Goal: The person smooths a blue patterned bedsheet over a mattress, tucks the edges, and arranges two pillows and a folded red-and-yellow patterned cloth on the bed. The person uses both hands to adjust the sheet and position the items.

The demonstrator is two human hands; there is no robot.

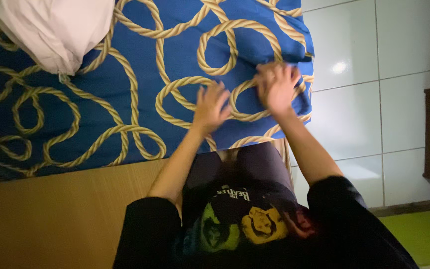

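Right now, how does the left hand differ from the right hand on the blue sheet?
The left hand lies farther from the sheet's corner, with fingers spread flat; the right hand is at the corner near the white tiled floor, its fingers curled and blurred. The left hand sits lower in the view, the right hand higher. Both are bare and rest on the blue sheet with a rope pattern.

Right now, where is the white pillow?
In the head view the white pillow lies at the upper left on the blue rope-patterned sheet, well left of both hands.
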